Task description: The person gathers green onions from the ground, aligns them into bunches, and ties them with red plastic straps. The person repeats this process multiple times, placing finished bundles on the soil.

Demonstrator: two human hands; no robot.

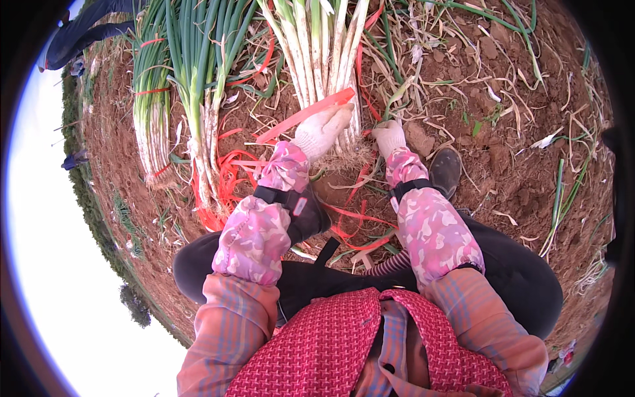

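Before me a thick bunch of green onions (pixel 317 54) lies on the soil, white stalks and hairy roots toward me. My left hand (pixel 325 130), in a pale knitted glove, is against the lower stalks. A flat red plastic strip (pixel 302 116) crosses over its fingers, which look closed on it. To the right of the roots, my right hand (pixel 389 137), also gloved, has its fingers curled together where a thin red strip (pixel 371 110) meets them. The fingertips of this hand are partly hidden. Both forearms wear pink camouflage sleeves with black straps.
A tied onion bundle (pixel 153 114) and a looser onion pile (pixel 201 114) lie to the left. Tangled red strip (pixel 233 173) is beside my left shoe (pixel 310 213). My right shoe (pixel 445 171) rests on brown soil (pixel 501 149) with dry leaves. Another person's legs (pixel 84 37) show upper left.
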